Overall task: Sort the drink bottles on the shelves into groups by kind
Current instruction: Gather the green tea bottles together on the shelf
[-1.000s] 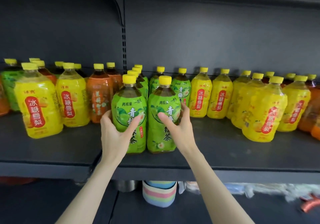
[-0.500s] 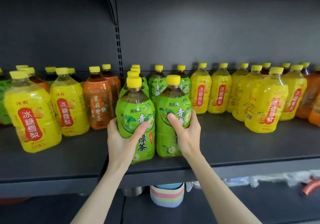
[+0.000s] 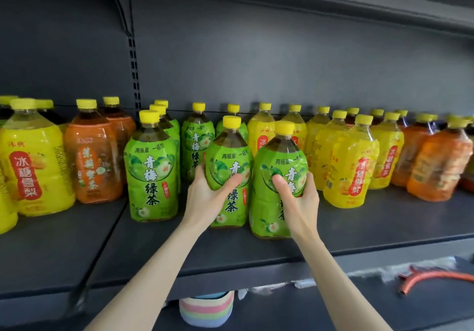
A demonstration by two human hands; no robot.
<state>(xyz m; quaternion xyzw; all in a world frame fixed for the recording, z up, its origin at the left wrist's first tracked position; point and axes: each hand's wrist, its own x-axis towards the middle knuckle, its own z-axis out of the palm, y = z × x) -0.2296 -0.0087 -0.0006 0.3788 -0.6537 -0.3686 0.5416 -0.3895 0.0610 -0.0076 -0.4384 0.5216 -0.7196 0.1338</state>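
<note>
Right hand (image 3: pixel 298 197): wrapped around the nearer green tea bottle (image 3: pixel 278 176), upright on the shelf (image 3: pixel 359 233)
Left hand (image 3: pixel 205 197): gripping a second green tea bottle (image 3: pixel 228 161), touching the first
Left of grip: third green tea bottle (image 3: pixel 151 166) standing free
Behind: yellow pear drink bottles (image 3: pixel 351 161), orange tea bottles (image 3: pixel 92 156)

Below the shelf board you see a pastel-striped container (image 3: pixel 206 312), its top hidden behind the board's front edge. To your right lies a curved orange hose (image 3: pixel 433 278) beside crumpled clear plastic wrap (image 3: pixel 277 286). A slotted upright (image 3: pixel 134 74) runs up the dark back panel.
</note>
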